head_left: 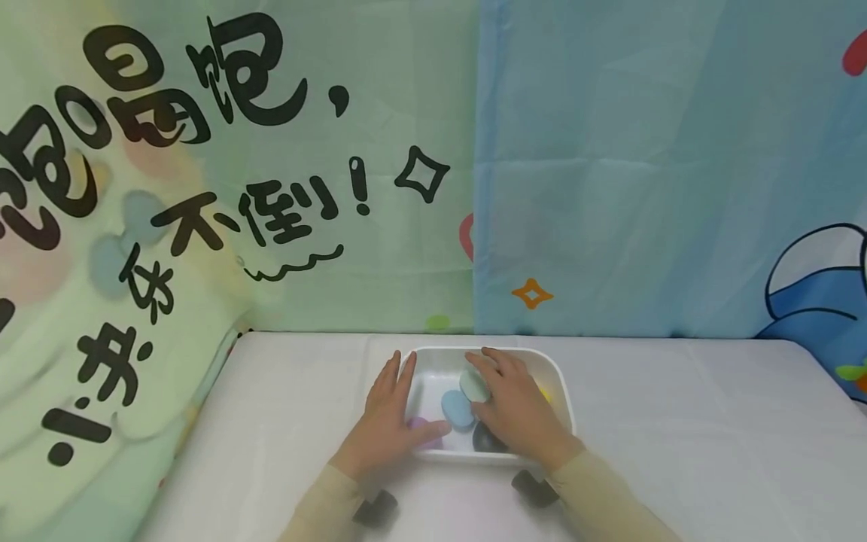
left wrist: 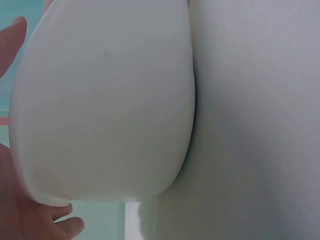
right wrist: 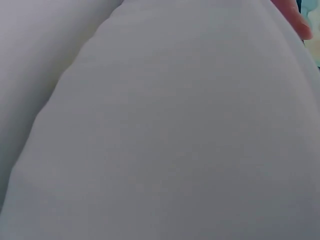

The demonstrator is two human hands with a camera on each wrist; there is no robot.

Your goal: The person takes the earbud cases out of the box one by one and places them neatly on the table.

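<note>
A white tray (head_left: 433,456) stands on the table under both hands. My left hand (head_left: 386,433) is at its left side, fingers straight along the rim and thumb reaching over the inside. A purple piece (head_left: 433,443) lies partly hidden beneath that thumb. Over the tray's right half is my right hand (head_left: 518,406), fingers spread, with a pale green oval piece (head_left: 474,385) between index finger and thumb. Beside it lies a light blue oval piece (head_left: 457,409). A dark rounded piece (head_left: 488,439) shows below the right hand, and a bit of a yellow piece (head_left: 546,394) shows behind it.
The table (head_left: 677,436) has a white cover. Behind it hang a green cloth with black writing (head_left: 379,90) and a blue cloth (head_left: 643,165). In both wrist views the tray's outer wall (left wrist: 105,110) fills much of the picture. Dark wrist devices (head_left: 375,509) sit below the sleeves.
</note>
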